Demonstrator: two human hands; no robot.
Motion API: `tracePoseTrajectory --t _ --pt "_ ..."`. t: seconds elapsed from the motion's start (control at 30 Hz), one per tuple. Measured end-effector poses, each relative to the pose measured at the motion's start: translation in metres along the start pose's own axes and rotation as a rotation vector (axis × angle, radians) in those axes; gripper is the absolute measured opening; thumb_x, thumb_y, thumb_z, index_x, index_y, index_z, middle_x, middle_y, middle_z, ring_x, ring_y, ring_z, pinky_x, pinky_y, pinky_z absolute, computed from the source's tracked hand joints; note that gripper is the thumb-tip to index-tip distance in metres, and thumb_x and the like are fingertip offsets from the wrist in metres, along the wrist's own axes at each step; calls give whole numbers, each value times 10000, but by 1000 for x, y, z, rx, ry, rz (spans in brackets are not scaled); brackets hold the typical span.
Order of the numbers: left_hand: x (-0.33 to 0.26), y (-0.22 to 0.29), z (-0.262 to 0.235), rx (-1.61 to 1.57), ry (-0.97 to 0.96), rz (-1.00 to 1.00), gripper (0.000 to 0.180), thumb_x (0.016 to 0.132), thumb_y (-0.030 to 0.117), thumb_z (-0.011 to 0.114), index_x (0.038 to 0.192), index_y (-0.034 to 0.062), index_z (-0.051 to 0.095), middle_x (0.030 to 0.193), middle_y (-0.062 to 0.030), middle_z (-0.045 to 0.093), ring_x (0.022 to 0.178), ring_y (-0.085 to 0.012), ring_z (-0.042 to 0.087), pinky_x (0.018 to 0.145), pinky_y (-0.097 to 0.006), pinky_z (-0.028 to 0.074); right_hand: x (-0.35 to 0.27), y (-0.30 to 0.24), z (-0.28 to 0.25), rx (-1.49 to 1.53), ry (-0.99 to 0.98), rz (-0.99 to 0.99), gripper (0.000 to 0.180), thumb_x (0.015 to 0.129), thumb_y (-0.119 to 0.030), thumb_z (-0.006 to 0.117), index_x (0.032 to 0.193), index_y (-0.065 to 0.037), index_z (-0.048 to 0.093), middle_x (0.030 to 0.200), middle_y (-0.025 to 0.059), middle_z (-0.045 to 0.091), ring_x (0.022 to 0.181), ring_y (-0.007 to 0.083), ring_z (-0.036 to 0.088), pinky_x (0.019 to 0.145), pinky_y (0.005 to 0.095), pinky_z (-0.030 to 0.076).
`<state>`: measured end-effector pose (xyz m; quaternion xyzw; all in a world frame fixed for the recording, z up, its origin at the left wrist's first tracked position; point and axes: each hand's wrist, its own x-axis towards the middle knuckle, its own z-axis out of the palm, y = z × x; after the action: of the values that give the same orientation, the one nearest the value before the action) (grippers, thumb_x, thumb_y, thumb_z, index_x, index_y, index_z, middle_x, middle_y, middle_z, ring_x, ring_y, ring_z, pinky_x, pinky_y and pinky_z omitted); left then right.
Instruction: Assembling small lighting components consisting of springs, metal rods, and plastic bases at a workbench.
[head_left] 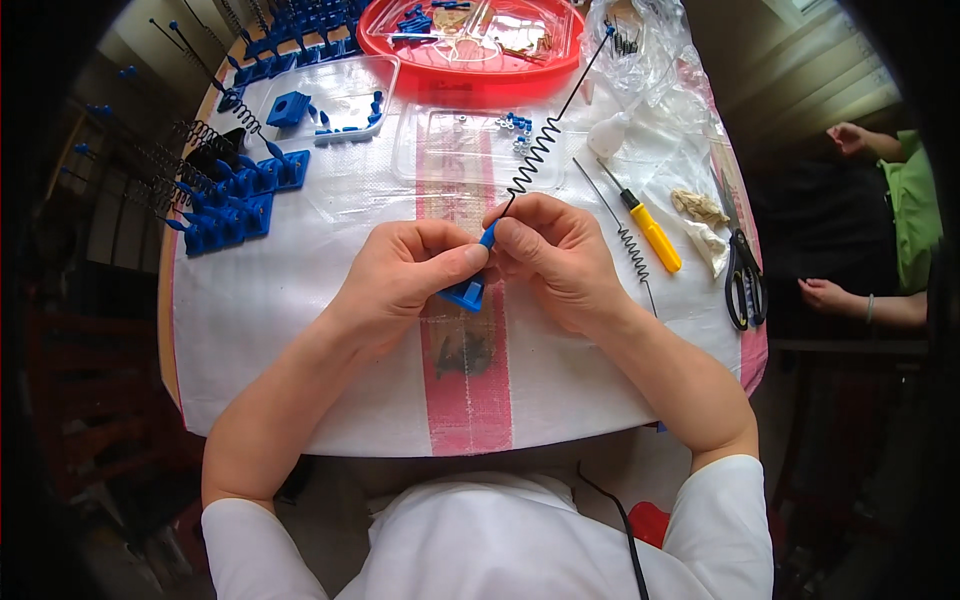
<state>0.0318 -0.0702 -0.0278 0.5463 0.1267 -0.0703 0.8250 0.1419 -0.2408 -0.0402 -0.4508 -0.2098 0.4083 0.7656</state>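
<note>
**Two hands fit a springy wire into a small blue block**

The left hand [405,272] and the right hand [555,262] meet in the middle of the table [300,300], over the pink stripe. The left fingers are pinched shut on a small blue block [466,294]. The right fingers are pinched shut on the near end of a black spring wire [540,150], right where it meets the block. The rest of the wire sticks up and away to the far right.

It looks like the step in hand is joining the wire to the block. The next move seems to call for a steady push, with the block held still so the wire end goes in straight.

On the far side sits a red tray [470,75] with little blue bits and clear bags in it. To its left is a clear tray [335,100] with a blue block and some small blue pieces. Another clear tray [450,150] in the middle holds a few tiny blue and silver parts.

On the far left lie finished blue blocks with wires [235,200] in a bunch. On the right lie a yellow screwdriver [650,235], another spring wire [625,240] and black scissors [745,280].
</note>
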Motion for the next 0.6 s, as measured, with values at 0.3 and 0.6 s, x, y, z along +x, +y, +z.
tracePoseTrajectory --t 0.3,0.6 --pt "0 -1 4 -79 42 4 188 924 158 688 987 -19 694 887 -50 695 761 -76 639 684 -228 535 0 0 0 -123 -12 0 186 955 -145 649 1059 9 651 902 31 669 784 91 611 718 250 506" --pt "-4 8 10 -35 40 50 171 923 129 682 1000 -24 682 904 -55 700 792 -91 650 717 -239 541 0 -2 2 -176 -19 -42 194 943 -148 669 1065 3 676 902 19 673 779 68 588 696 230 479"
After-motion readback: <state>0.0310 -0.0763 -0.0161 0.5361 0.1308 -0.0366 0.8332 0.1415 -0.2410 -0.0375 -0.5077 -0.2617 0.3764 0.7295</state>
